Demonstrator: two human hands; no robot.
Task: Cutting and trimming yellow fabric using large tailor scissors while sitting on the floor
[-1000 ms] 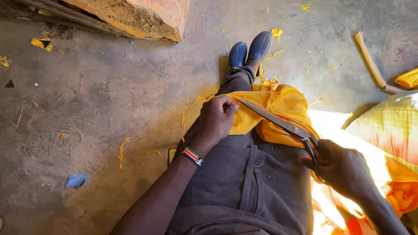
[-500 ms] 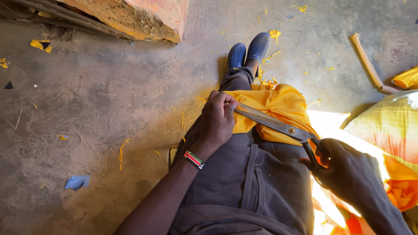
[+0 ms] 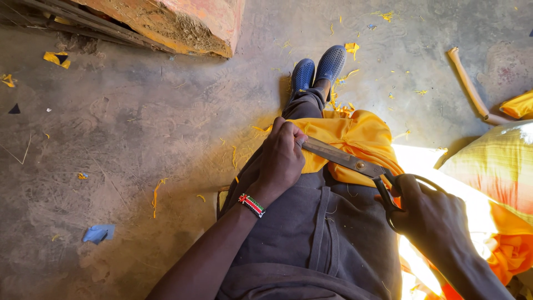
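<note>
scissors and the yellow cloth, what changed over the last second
The scissors slid further toward the left hand, and the blades, open a second ago, now lie closed with the tip at that hand's fingers. The right hand followed, keeping its grip on the handles. The left hand kept pinching the yellow cloth on the lap; legs and blue shoes stayed put.

Count on inspection: two hands, the left hand [image 3: 281, 158] and the right hand [image 3: 430, 214]; one pair of scissors [image 3: 361, 166]; one yellow cloth [image 3: 355, 139]; two blue shoes [image 3: 319, 69], far; one beaded wristband [image 3: 251, 205]; one blue scrap [image 3: 99, 233], near left.
</note>
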